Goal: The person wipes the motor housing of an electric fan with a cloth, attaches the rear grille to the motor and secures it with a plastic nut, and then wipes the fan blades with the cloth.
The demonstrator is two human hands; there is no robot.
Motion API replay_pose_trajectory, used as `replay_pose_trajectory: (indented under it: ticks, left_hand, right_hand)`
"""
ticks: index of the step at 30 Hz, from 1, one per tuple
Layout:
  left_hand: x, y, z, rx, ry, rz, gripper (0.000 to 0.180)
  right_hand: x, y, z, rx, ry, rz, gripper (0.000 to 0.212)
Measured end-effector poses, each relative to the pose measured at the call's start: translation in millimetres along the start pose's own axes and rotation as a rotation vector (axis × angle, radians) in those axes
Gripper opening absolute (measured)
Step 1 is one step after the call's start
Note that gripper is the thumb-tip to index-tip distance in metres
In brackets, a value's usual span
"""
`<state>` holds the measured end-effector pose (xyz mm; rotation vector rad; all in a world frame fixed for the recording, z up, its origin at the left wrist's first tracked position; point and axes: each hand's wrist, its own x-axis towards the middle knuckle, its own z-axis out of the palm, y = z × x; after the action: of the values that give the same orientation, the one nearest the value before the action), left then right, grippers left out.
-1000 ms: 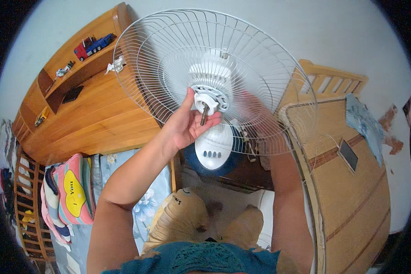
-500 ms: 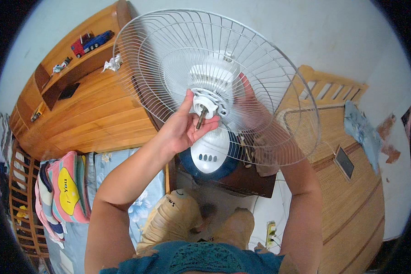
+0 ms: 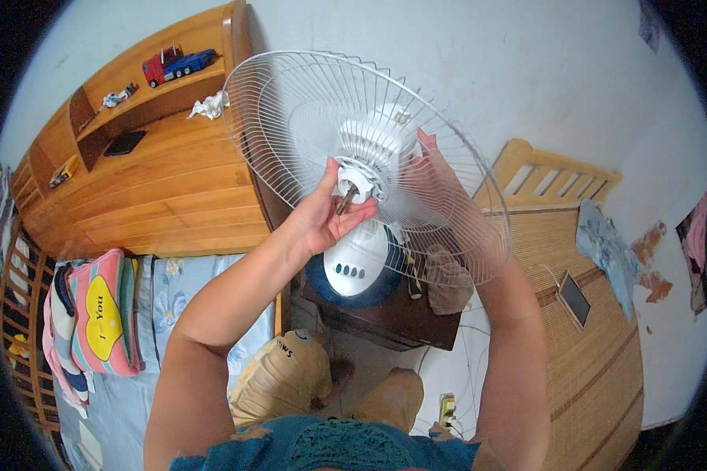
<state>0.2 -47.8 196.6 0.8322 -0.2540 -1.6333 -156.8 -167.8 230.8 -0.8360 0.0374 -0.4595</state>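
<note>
A white electric fan stands before me with its wire rear grille facing me and no blades on it. The bare metal shaft sticks out of the grille's middle toward me. Round the shaft sits a white plastic ring nut. My left hand pinches this nut, thumb above and fingers below. Behind the grille, my right hand is at the right side of the white motor housing, seemingly gripping it; the wires partly cover its fingers. The fan's white and dark blue base is below.
The fan stands on a dark brown cabinet, with a brown cloth beside its base. To the left are a wooden headboard and folded bedding. A mat-covered bed holding a dark tablet-like device lies right. A power strip is on the floor.
The view has shifted, and the grille now appears smaller and lower, its right edge farther left. My left hand stays on the nut, my right hand behind the grille.
</note>
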Motion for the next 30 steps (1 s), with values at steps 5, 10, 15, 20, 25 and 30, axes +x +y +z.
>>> replay_pose_trajectory:
  ticks: [5,10,15,20,25,30]
  left_hand:
    - [-9.2,-3.8,7.3,0.069,-0.042,0.010,0.067]
    - [-26.3,-12.2,12.1,0.099,-0.043,0.019,0.060]
    - [-31.2,-18.6,13.3,0.105,-0.058,0.023,0.060]
    - [-36.5,-13.6,14.5,0.105,-0.100,0.033,0.061]
    - [-31.1,-17.1,9.1,0.001,-0.215,0.038,0.060]
    - [-28.4,-8.6,6.0,-0.037,-0.294,-0.043,0.052]
  right_hand:
    - [-5.1,4.7,-18.0,-0.237,0.289,-0.065,0.042]
    - [-26.1,16.7,6.4,-0.251,0.163,-0.094,0.072]
    - [-43.4,16.3,32.6,-0.508,0.325,-0.112,0.072]
    - [-49.0,4.4,24.4,-0.709,0.422,-0.026,0.068]
    - [-43.9,23.4,49.9,-0.271,0.369,-0.039,0.066]
    - [-45.5,15.9,-43.8,-0.135,0.374,-0.058,0.053]
